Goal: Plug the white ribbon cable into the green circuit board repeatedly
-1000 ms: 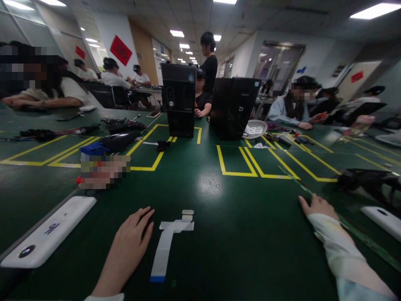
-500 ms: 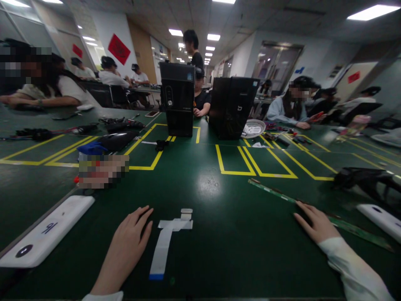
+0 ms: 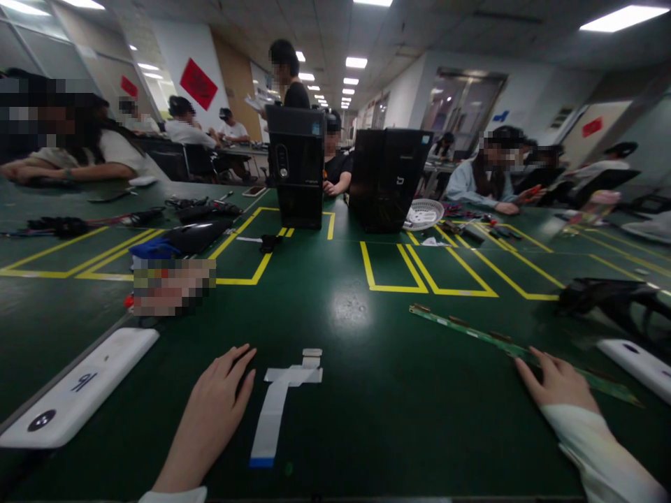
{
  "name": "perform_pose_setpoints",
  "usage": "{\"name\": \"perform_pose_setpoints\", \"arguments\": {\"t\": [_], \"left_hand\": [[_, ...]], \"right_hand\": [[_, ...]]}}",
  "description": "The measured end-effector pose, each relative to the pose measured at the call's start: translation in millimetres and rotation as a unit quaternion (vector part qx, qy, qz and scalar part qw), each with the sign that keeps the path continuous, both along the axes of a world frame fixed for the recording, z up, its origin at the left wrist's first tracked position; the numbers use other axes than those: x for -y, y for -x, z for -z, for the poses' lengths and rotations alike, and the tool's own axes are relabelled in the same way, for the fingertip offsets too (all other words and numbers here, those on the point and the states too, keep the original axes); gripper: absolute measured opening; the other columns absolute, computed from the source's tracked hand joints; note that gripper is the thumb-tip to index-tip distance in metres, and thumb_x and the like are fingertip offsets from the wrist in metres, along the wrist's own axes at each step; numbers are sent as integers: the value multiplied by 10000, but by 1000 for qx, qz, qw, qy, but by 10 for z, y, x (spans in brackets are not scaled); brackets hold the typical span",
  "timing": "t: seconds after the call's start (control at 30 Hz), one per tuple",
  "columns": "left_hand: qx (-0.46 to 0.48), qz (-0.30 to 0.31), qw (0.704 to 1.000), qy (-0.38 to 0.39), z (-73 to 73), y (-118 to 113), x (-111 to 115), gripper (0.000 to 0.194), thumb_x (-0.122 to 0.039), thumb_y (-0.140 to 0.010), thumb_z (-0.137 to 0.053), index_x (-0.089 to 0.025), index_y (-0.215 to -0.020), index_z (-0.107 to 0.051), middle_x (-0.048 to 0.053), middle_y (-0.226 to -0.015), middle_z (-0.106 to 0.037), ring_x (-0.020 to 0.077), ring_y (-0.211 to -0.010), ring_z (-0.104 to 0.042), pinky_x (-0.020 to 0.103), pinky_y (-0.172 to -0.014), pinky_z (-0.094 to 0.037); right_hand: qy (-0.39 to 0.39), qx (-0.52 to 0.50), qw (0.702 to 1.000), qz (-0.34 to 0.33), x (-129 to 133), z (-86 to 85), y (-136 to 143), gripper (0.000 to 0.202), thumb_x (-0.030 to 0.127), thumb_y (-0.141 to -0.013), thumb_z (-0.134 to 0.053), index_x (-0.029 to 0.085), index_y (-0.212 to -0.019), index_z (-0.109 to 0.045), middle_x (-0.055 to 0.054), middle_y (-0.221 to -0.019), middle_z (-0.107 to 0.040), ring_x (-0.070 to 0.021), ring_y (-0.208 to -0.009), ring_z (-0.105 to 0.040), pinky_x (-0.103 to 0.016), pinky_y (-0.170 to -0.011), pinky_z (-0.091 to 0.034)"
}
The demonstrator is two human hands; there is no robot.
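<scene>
My left hand (image 3: 223, 395) lies palm down on the green table with its fingers stretched out and nothing in it. Just to its right a white flat ribbon cable (image 3: 272, 412) rests on the tabletop, bent in an L shape, with a blue end toward me. Over on the right, my right hand (image 3: 558, 381) is open, its fingertips touching the near edge of a long, thin green circuit board (image 3: 466, 328). This strip slants from the middle right toward the lower right. Part of the board is hidden behind the fingers.
Two black computer towers (image 3: 296, 168) (image 3: 391, 178) stand at the back beside a white basket (image 3: 423, 214). White devices (image 3: 78, 391) (image 3: 637, 367) lie at both sides. Yellow tape (image 3: 398, 288) marks rectangles. Dark cables and parts (image 3: 199, 234) lie at left; people sit around.
My right hand has slid to the right along the circuit board, and the board has shifted slightly left. My left hand and the ribbon cable stay put. A standing person behind has moved left.
</scene>
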State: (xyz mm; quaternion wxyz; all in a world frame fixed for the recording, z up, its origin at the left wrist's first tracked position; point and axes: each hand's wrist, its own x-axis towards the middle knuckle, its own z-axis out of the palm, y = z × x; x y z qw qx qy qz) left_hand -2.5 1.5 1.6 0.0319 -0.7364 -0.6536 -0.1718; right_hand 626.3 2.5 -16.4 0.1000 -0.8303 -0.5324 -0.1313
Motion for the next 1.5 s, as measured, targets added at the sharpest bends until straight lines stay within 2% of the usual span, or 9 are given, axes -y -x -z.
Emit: {"name": "perform_pose_setpoints", "arguments": {"t": [0.2, 0.33, 0.47, 0.8, 0.97, 1.1, 1.23, 1.4, 1.5], "left_hand": [[-1, 15, 1000, -21, -3, -13, -3, 519, -443, -923, -355, -144, -1262, -610, 149, -1315, -600, 312, -1215, -556, 520, -1018, -451], [0, 14, 1000, -18, -5, -12, 2, 511, -434, -922, -358, -148, -1264, -609, 148, -1317, -599, 311, -1213, -558, 523, -1018, -449], [-2, 6, 1000, -11, -7, -18, 4, 504, -426, -918, -366, -155, -1268, -607, 145, -1333, -589, 311, -1219, -553, 527, -1011, -455], [18, -1, 1000, -1, -54, -48, 22, 517, -440, -916, -354, -161, -1272, -605, 143, -1334, -589, 315, -1244, -534, 531, -1027, -439], [20, 0, 1000, -2, -40, -38, 8, 512, -444, -906, -368, -170, -1267, -607, 140, -1337, -588, 319, -1240, -536, 536, -1015, -446], [13, 6, 1000, -10, -38, -46, 8, 504, -429, -915, -360, -156, -1255, -615, 141, -1328, -594, 308, -1235, -539, 517, -1033, -435], [10, 12, 1000, -19, -48, -54, 7, 514, -428, -918, -349, -139, -1245, -622, 150, -1315, -601, 309, -1218, -550, 510, -1034, -437], [12, 7, 1000, -13, -56, -50, 4, 509, -431, -907, -366, -151, -1246, -623, 144, -1313, -604, 306, -1211, -557, 506, -1028, -444], [13, 5, 1000, -12, -61, -51, 11, 511, -436, -905, -364, -160, -1250, -620, 138, -1317, -600, 303, -1208, -561, 500, -1038, -436]], "right_hand": [[18, 11, 998, -55, -43, -53, 110, 833, 641, -826, -235, 32, -1282, -572, -255, -1126, -615, -412, -1029, -590, -532, -920, -464], [-9, 34, 992, -119, -101, -5, 176, 747, 616, -853, -285, 73, -1272, -580, -216, -1116, -620, -367, -1025, -590, -510, -913, -474], [-22, 76, 982, -169, -194, 26, 384, 679, 592, -875, -341, 98, -1267, -593, -217, -1160, -597, -354, -1076, -562, -496, -942, -458], [-1, 70, 957, -283, -546, -118, 1413, 685, 622, -885, -374, 147, -1341, -561, -195, -1196, -575, -351, -1083, -511, -510, -942, -448], [10, 49, 939, -339, -671, -216, 1949, 756, 660, -867, -405, 102, -1359, -539, -240, -1181, -569, -376, -1063, -496, -532, -907, -440], [59, 38, 934, -349, -692, -339, 2326, 769, 684, -849, -441, 144, -1393, -504, -234, -1195, -553, -393, -1107, -479, -530, -870, -448], [99, 23, 931, -350, -661, -414, 2652, 828, 710, -827, -466, 133, -1420, -465, -260, -1246, -519, -423, -1154, -458, -542, -868, -438], [83, 7, 915, -394, -618, -417, 3007, 783, 693, -873, -389, 144, -1427, -451, -276, -1266, -518, -432, -1149, -457, -571, -860, -422], [89, -11, 916, -391, -591, -421, 3210, 766, 684, -891, -346, 150, -1433, -443, -266, -1257, -530, -422, -1137, -472, -557, -845, -434]]}}
